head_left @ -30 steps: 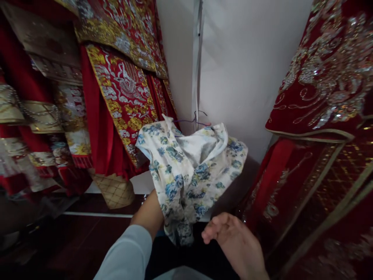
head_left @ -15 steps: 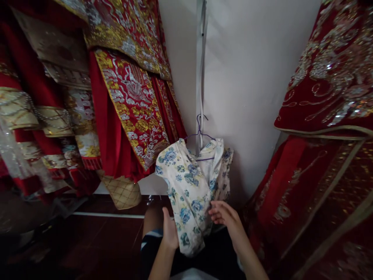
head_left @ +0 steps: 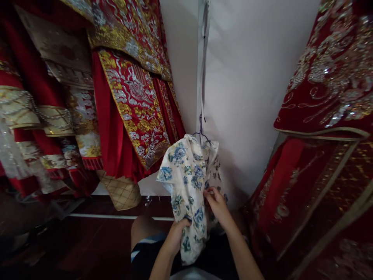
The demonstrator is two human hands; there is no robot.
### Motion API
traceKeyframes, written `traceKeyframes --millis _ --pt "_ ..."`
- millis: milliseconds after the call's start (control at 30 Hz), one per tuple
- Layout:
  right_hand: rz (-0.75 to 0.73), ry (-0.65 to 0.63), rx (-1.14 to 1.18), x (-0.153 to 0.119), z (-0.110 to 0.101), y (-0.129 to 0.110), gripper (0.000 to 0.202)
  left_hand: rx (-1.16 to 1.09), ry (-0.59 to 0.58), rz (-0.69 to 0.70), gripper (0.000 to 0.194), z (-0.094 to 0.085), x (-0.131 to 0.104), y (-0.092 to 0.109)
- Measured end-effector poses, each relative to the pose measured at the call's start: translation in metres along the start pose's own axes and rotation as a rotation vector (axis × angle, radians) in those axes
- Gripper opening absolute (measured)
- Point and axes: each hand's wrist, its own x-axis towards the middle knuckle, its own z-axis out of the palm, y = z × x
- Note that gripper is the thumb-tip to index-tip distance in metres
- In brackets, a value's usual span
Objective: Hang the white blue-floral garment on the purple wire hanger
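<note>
A white floral blouse (head_left: 189, 175) with blue roses hangs in front of me on a thin purple hanger (head_left: 201, 126). The hanger's hook is caught in a pale strap (head_left: 204, 77) that runs down the wall corner. Low on the blouse's left edge, my left hand (head_left: 176, 235) grips the fabric, its thumb on the front and the other fingers hidden behind. Higher up, at the front opening, my right hand (head_left: 215, 200) pinches the cloth between thumb and fingertips. The blouse is turned partly sideways, and its far side is mostly hidden.
Red embroidered garments with gold and silver work (head_left: 134, 97) hang close on the left. A red beaded garment (head_left: 329, 89) hangs on the right. Behind the blouse is a pale wall (head_left: 250, 77). A dark red tiled floor (head_left: 96, 245) lies below, and my knee (head_left: 144, 229) is near the blouse.
My left hand has gone from open beside the blouse to gripping its edge. My right hand has moved slightly up and left and closed on the front. The blouse and hanger have turned.
</note>
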Motion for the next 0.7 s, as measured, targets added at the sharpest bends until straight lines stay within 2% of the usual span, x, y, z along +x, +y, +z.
traceKeyframes --millis 233,333,433,533,600,633,700 --pt "-0.066 -0.007 0.058 -0.009 0.000 -0.010 0.035 -0.014 -0.020 -0.007 0.034 -0.003 -0.002 0.001" --pt "-0.053 -0.005 0.084 -0.018 -0.006 -0.012 0.036 -0.044 0.047 0.039 0.030 -0.004 0.008 -0.003" --pt "-0.102 -0.003 0.014 -0.029 -0.016 -0.017 0.033 -0.131 0.242 0.222 0.032 -0.014 0.025 -0.006" --pt "-0.137 -0.009 -0.069 -0.038 -0.019 -0.026 0.033 -0.126 0.456 0.541 0.035 -0.029 0.038 -0.010" --pt "-0.129 -0.036 -0.083 -0.043 -0.015 -0.031 0.034 -0.012 0.536 0.754 0.035 -0.035 0.038 -0.013" --pt "-0.124 -0.055 -0.081 -0.045 -0.012 -0.034 0.034 0.074 0.515 0.823 0.034 -0.034 0.036 -0.014" --pt "-0.121 -0.093 -0.067 -0.048 -0.004 -0.037 0.035 0.276 0.328 0.887 0.035 -0.024 0.028 -0.017"
